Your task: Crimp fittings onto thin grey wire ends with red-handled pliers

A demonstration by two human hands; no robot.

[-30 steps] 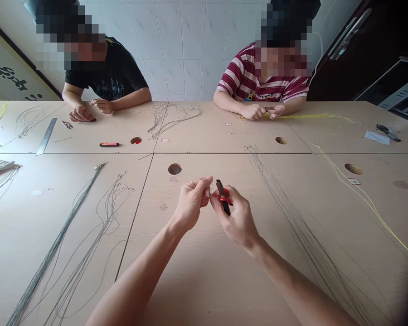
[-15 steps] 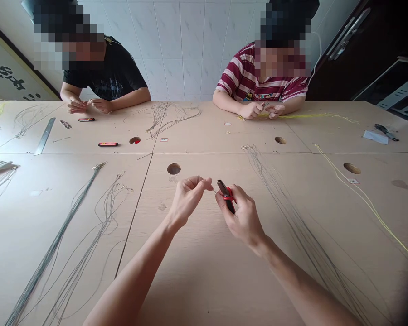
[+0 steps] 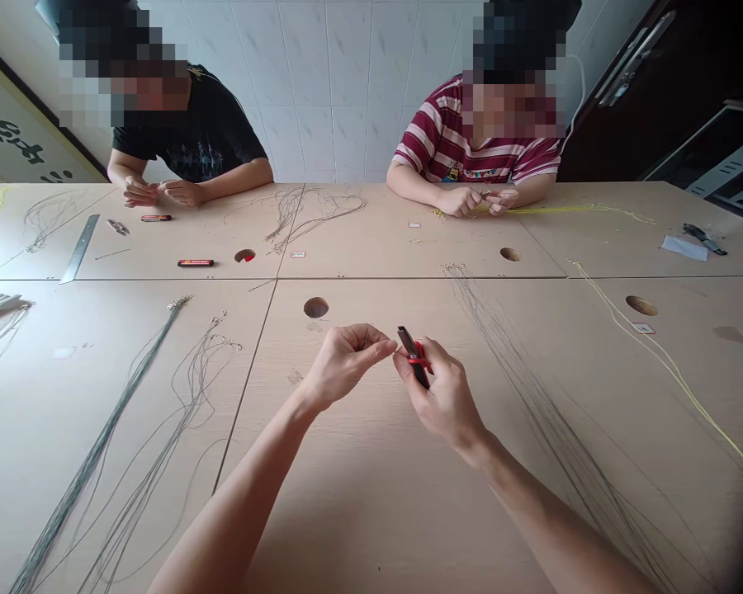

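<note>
Gripping small pliers (image 3: 414,360) with red handles in the right hand (image 3: 442,392), fingers wrapped closed around them, dark nose pointing up and toward the left hand (image 3: 347,363). Pinching the left thumb and fingertips together right at the nose of the pliers, with whatever sits in the pinch too small to make out. Holding both hands just above the pale wooden counter (image 3: 371,495), near its middle and just this side of a round hole (image 3: 315,308). Working between a long fan of thin grey cords (image 3: 532,396) on the right and looser grey strands (image 3: 130,404) on the left, with a yellow cord (image 3: 656,346) lying farther right. Facing two people across the counter, one in a black shirt (image 3: 204,136) and one in a striped shirt (image 3: 451,140), each with both hands close together at the far edge, near a metal ruler (image 3: 79,247).
</note>
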